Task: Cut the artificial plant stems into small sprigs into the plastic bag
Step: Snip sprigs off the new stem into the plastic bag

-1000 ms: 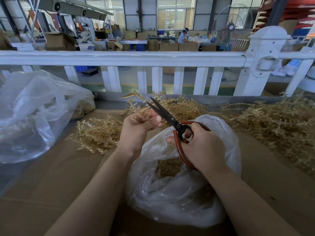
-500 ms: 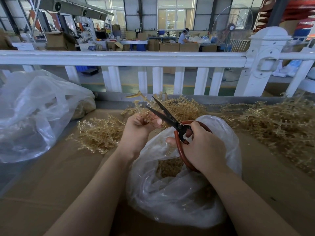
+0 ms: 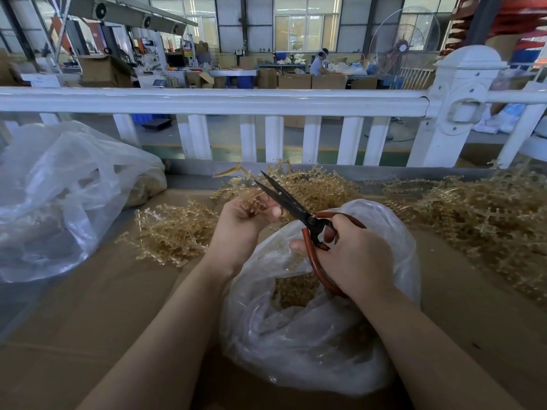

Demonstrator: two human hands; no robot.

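My left hand grips a tan artificial plant stem that sticks up and to the left past its fingers. My right hand holds red-handled scissors, fingers through the loops. The dark blades are parted and point up-left, right beside the left hand's fingertips. Both hands hover above a clear plastic bag with its mouth open; cut tan sprigs lie inside it.
Loose stem piles lie on the brown cardboard worktop: one at the left, one behind the hands, a big one at the right. Another clear bag sits at far left. A white fence borders the back edge.
The scissor blades went from shut to parted. The left hand has shifted the stem slightly against the blades. Arms and bag stayed in place.
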